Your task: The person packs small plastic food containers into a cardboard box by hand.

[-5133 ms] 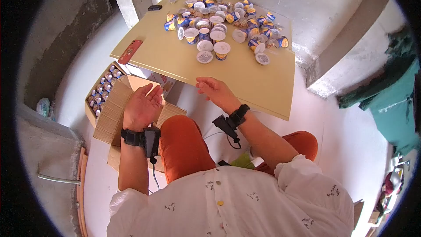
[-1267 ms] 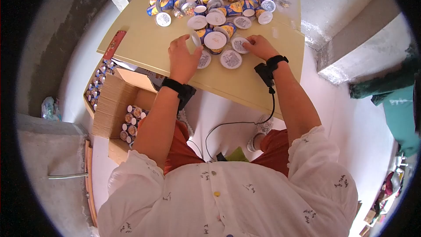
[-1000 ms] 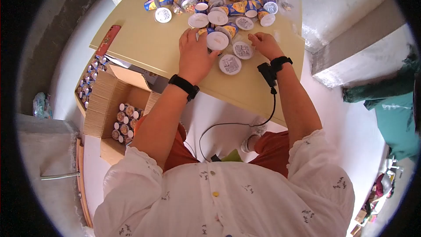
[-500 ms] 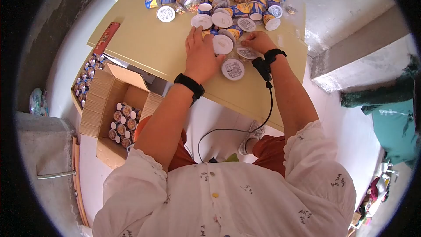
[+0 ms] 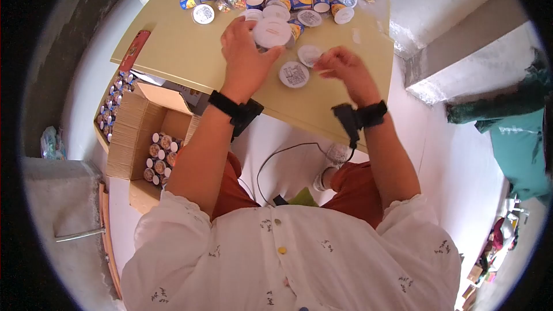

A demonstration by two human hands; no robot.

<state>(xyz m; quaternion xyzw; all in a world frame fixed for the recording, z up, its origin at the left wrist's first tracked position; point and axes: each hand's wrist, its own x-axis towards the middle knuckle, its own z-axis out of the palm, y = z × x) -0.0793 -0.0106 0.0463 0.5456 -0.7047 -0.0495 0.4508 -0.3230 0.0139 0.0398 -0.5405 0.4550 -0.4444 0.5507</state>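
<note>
My left hand [image 5: 249, 60] is wrapped round a snack cup with a plain white top [image 5: 272, 33], its thumb at the near side and fingers at the far side. My right hand [image 5: 350, 72] is closed, with its fingertips pinching the edge of a small round-topped cup [image 5: 310, 55], slightly blurred. Just in front of that one, a cup with a printed white lid [image 5: 294, 74] rests on the yellow table [image 5: 190, 60]. Both wrists wear black straps, with a cable running from the right one.
A heap of blue-and-yellow snack cups [image 5: 302, 2] covers the table's far part. A red phone-like object [image 5: 136, 48] lies at the left edge. Below stands an open cardboard box [image 5: 124, 138] holding several cups, beside another filled box [image 5: 115, 101]. A cable [image 5: 288, 148] hangs in front of me.
My left hand has moved left and away from me, and the white-topped cup in it looks lifted. My right hand has come slightly nearer with its cup. The view has shifted a little.
</note>
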